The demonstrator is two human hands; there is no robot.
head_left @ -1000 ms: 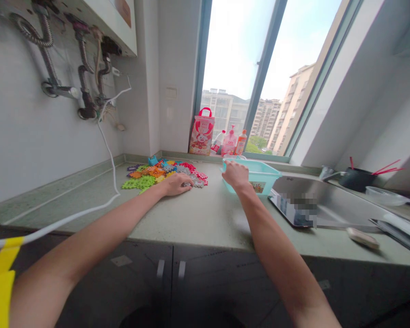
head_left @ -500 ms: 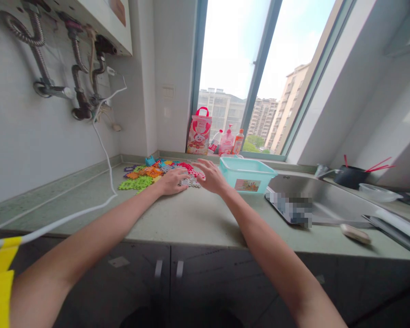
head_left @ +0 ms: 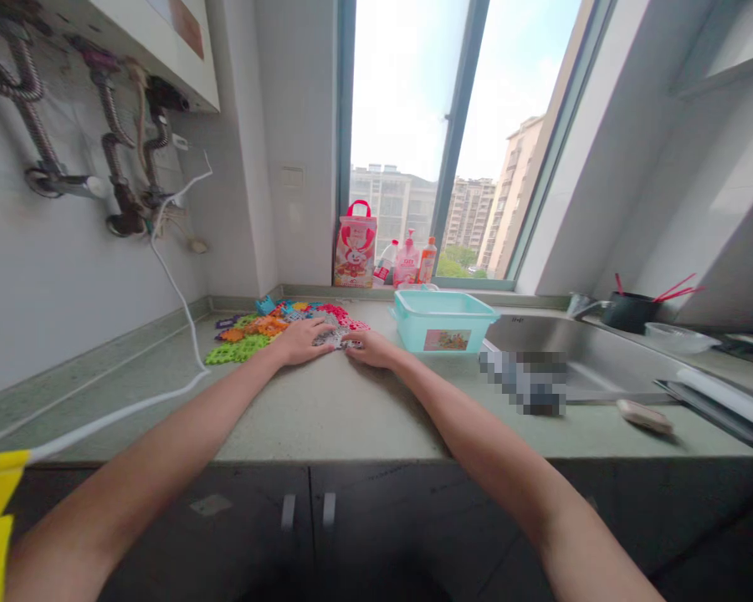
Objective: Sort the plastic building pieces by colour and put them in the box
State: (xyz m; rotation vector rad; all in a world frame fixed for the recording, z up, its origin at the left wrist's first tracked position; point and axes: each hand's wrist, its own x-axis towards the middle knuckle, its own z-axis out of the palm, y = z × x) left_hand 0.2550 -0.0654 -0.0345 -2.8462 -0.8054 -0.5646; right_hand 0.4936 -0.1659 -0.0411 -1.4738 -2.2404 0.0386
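Kitchen counter (head_left: 351, 410), pale green, seen from its front edge. Both forearms reach from the front edge toward the back. Left hand (head_left: 301, 341) lies palm down, fingers spread flat on the near side of a heap of coloured plastic interlocking pieces (head_left: 269, 326); it grips nothing. Right hand (head_left: 369, 347) rests just beside it, fingers loosely curled on the grey pieces (head_left: 334, 337) at the heap's right end; whether it pinches one cannot be told. The heap sits toward the back left of the counter, spreading green, orange, blue and red. Risk, as judged: the pieces lie loose and flat, so a sweeping hand could scatter some toward the front edge or snag the white cable (head_left: 181, 334) trailing across the left part of the counter. Just right of the heap, apart from the right hand, stands a teal plastic bin (head_left: 443, 322); its contents are hidden by its wall. Beyond it, right, a steel sink (head_left: 577, 351) with a dark pot (head_left: 627, 311) holding red sticks behind. On the window ledge at the back: a red-and-white bag (head_left: 355, 247) and small bottles (head_left: 407, 261).
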